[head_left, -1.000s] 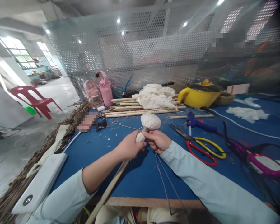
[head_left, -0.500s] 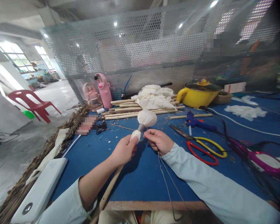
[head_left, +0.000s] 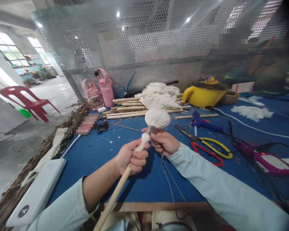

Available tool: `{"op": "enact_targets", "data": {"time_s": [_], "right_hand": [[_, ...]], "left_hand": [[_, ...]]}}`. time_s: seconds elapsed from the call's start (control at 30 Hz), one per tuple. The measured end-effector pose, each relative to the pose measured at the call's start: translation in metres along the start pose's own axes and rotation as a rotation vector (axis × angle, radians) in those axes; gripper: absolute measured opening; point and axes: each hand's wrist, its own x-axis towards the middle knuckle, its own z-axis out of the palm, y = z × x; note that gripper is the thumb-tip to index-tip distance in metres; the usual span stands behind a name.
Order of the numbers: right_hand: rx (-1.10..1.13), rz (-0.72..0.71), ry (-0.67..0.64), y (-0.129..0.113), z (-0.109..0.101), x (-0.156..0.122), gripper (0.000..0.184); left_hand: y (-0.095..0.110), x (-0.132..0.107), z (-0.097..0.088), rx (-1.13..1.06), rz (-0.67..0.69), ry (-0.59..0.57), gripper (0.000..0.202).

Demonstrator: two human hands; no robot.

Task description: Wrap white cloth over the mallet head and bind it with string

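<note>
A long wooden stick slants up from the table's near edge, and my left hand is wrapped around it just under its top. On the stick's end sits a round bundle of white cloth, its neck bound with dark string. My right hand pinches that neck right below the bundle. A thin dark string hangs from my right hand down over the blue table.
Red and yellow scissors and a blue glue gun lie to the right. Wooden sticks and white cloth are piled behind, with a yellow pot, pink bottles and a mesh panel. A white flat device lies left.
My left hand has slid down the stick from the cloth's neck. The cloth bundle has risen a little, and my right hand stays pinched at its neck.
</note>
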Motion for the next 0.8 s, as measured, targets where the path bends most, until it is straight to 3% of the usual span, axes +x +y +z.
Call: {"op": "enact_targets", "data": {"time_s": [0.1,0.2,0.27,0.37,0.43,0.53,0.63,0.8], "right_hand": [[0.007,0.106,-0.001,0.005,-0.006,0.004,0.043],[-0.037,0.121,0.079,0.008,-0.01,0.007,0.042],[-0.059,0.117,0.107,0.009,-0.009,0.008,0.043],[-0.088,0.095,0.128,0.009,-0.003,0.006,0.044],[-0.118,0.083,0.138,0.01,0.004,0.005,0.043],[-0.181,0.058,0.157,0.012,0.011,0.004,0.042],[-0.226,0.027,0.226,0.015,0.011,0.004,0.039],[-0.302,-0.03,0.287,0.02,0.002,0.007,0.036]], "left_hand": [[-0.005,0.011,-0.01,0.021,0.01,0.038,0.027],[-0.009,0.021,-0.02,0.255,0.109,0.28,0.033],[-0.007,0.023,-0.026,0.462,0.339,0.487,0.037],[0.005,0.019,-0.027,0.759,0.823,0.734,0.036],[0.014,0.016,-0.022,0.919,0.942,0.829,0.04],[0.018,0.015,-0.005,1.181,0.757,0.855,0.048],[0.005,0.019,0.007,1.373,0.582,0.836,0.049],[-0.019,0.026,-0.002,1.236,0.433,0.678,0.033]]}}
